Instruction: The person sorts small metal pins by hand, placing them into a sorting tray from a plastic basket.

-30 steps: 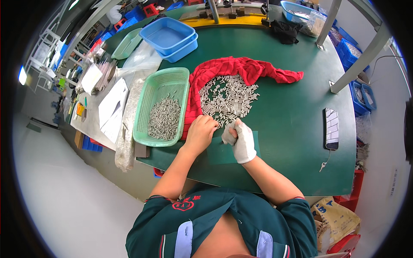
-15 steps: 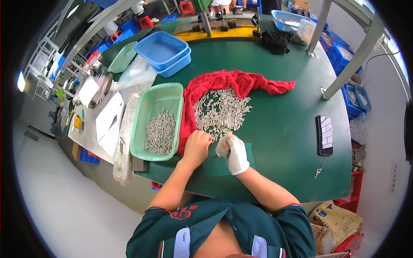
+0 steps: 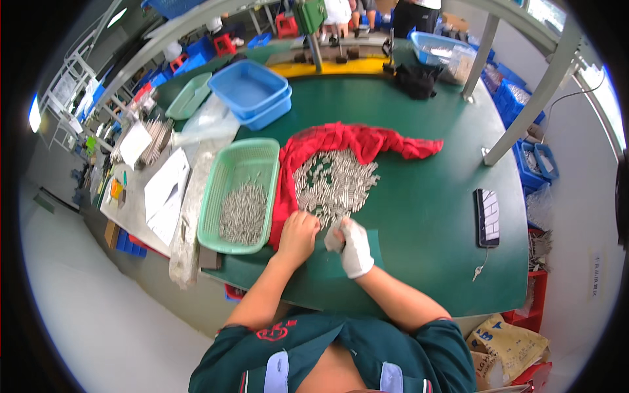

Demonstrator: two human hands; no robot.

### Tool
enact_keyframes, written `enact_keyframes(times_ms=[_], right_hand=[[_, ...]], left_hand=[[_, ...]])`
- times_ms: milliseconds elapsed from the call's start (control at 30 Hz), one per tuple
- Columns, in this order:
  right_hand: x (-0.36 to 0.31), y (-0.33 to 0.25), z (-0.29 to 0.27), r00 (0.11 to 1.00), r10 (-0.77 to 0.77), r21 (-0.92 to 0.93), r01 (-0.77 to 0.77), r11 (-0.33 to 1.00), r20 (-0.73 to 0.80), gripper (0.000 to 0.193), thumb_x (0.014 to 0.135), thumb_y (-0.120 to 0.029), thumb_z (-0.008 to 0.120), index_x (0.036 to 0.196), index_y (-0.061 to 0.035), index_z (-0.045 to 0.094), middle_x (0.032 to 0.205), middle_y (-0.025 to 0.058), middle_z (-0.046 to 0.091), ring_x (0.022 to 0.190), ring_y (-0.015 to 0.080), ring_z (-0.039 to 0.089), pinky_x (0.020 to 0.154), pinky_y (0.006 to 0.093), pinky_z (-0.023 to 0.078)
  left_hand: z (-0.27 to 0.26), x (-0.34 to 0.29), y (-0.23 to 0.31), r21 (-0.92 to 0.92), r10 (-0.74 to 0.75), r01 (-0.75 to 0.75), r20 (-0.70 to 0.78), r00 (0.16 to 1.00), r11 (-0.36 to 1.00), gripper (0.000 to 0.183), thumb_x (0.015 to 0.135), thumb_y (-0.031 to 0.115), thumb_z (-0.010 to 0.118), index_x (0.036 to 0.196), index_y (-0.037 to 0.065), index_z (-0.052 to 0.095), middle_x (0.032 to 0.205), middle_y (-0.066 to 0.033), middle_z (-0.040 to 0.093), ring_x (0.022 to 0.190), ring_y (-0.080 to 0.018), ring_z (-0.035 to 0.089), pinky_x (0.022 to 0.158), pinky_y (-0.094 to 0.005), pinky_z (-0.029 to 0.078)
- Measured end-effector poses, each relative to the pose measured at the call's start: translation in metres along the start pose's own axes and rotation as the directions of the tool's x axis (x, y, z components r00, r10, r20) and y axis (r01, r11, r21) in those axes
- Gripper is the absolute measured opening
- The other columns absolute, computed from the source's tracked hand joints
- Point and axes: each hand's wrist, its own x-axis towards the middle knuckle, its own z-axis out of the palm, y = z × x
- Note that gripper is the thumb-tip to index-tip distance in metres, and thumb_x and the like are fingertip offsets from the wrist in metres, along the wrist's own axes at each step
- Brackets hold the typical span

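A loose pile of small silvery metal pins (image 3: pixel 341 180) lies on the green tabletop, hemmed on its left and far sides by a bunched red cloth (image 3: pixel 367 139). At the pile's near left edge is my bare left hand (image 3: pixel 299 238), fingers curled closed; what they hold, if anything, is hidden. Just right of it, my right hand (image 3: pixel 355 249) wears a white glove and has its fingers pinched together. Nothing between them can be made out. A darker green sheet (image 3: pixel 367 259) lies partly under the right hand. Left of the cloth, a light green plastic basket (image 3: pixel 262 154) holds many similar pins.
Blue tubs (image 3: pixel 247 88) and a pale green tray (image 3: pixel 190 96) stand at the far left. Papers (image 3: pixel 165 187) lie on a side table. A phone (image 3: pixel 487 216) with a key rests at right. Metal frame posts (image 3: pixel 534 98) rise from the table's right edge.
The whole view has shifted, so the scene sits slightly lower in the picture. Both hands stay closed in about the same place by the pins.
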Motion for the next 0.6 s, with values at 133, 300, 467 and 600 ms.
enact_keyframes(times_ms=[133,300,467,600], right_hand=[[0.009,-0.002,-0.006,0.995,-0.084,0.060,0.081,0.995,0.049,0.042,0.099,-0.034,0.043,0.067,-0.0084,0.040,0.056,0.0007,0.038,0.049,0.0113,0.035,0.049,0.0259,0.030],[0.015,-0.008,-0.009,0.998,-0.020,0.114,0.013,0.993,0.065,0.042,0.098,-0.037,0.044,0.067,-0.0095,0.038,0.057,-0.0015,0.034,0.049,0.0100,0.031,0.050,0.0266,0.030],[0.007,-0.005,-0.007,0.997,-0.031,0.096,0.024,0.995,0.067,0.043,0.098,-0.038,0.044,0.067,-0.0098,0.037,0.058,-0.0017,0.034,0.051,0.0098,0.031,0.052,0.0264,0.031],[0.002,-0.004,-0.005,0.996,-0.042,0.067,0.037,0.997,0.076,0.044,0.098,-0.040,0.045,0.066,-0.0098,0.037,0.058,-0.0014,0.034,0.051,0.0098,0.031,0.052,0.0261,0.031]], left_hand=[[0.001,0.009,-0.002,-0.184,-0.012,-0.001,-0.072,0.997,0.983,0.010,0.078,0.003,0.063,0.084,0.002,0.054,0.084,-0.0118,0.055,0.082,-0.0304,0.054,0.073,-0.0379,0.044],[-0.011,0.002,-0.004,-0.678,-0.266,0.245,0.076,0.961,0.693,0.009,0.086,0.005,0.062,0.090,0.001,0.055,0.085,-0.0050,0.054,0.079,-0.0161,0.052,0.072,-0.0272,0.044],[-0.012,-0.014,-0.002,-0.901,-0.226,0.231,0.155,0.962,0.367,0.006,0.094,0.007,0.055,0.097,0.003,0.053,0.095,-0.0023,0.053,0.085,-0.0087,0.049,0.078,-0.0227,0.041],[-0.017,-0.019,0.001,-0.910,-0.211,0.235,0.170,0.963,0.340,0.005,0.094,0.006,0.055,0.097,0.003,0.053,0.095,-0.0030,0.053,0.086,-0.0089,0.049,0.079,-0.0225,0.041]])
